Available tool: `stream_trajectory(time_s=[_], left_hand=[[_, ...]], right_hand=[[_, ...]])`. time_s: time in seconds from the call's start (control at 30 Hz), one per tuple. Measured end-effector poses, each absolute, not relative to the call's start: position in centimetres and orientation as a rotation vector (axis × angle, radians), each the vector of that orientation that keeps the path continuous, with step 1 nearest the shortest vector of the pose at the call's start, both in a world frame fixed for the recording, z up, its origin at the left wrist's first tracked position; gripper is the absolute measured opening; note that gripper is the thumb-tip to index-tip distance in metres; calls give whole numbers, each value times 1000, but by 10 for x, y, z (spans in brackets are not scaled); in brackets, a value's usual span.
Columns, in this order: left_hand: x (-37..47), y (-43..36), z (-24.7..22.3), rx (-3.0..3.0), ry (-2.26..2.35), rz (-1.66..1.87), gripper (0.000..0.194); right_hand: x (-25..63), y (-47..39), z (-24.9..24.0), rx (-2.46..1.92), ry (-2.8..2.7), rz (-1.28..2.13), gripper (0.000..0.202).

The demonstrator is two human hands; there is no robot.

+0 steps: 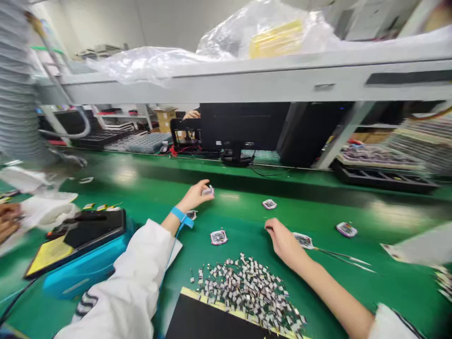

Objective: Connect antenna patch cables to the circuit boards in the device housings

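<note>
My left hand (194, 197), with a blue wrist strap (182, 217), is closed on a small pale case with a pinkish rim (207, 190), held above the green mat (243, 197). Under that wrist a similar case (191, 214) is partly hidden. Between my hands lies a square case with a circuit board inside (218, 237). My right hand (282, 239) is closed low over the mat, fingertips pressed together; what they hold, if anything, is hidden. Beside it rests another case (302, 240), with metal tweezers (346, 258) close by. Two more cases, a farther one (269, 204) and a right one (346, 229), lie apart.
A heap of small metal-and-white parts (247, 292) spreads beside a black pad (215, 318). At left stand a blue box (88, 270) and another person's hand (9, 221). A monitor (243, 125) stands behind, beneath a grey shelf (226, 82).
</note>
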State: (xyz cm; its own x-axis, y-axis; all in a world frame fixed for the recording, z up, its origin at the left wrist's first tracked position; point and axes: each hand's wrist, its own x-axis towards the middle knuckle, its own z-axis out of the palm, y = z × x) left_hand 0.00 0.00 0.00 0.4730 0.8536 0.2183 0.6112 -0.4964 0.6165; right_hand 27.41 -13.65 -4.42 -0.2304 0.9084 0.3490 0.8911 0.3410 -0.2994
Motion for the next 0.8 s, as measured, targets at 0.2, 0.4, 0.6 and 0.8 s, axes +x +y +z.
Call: stream_trajectory(time_s=[0.2, 0.4, 0.6, 0.8], left_hand=[[64, -59, -37, 2369, 834, 467, 65], [61, -56, -38, 2354, 734, 427, 67], [60, -56, -40, 2372, 720, 451, 55], [67, -61, -39, 2377, 656, 445, 56]], right_hand=[[327, -71, -12, -1740, -2192, 53, 40], [336, -36, -28, -1801, -2321, 209, 24], [382, -83, -10, -1861, -2217, 250, 28], [437, -163, -18, -1941, -2035, 372, 34]])
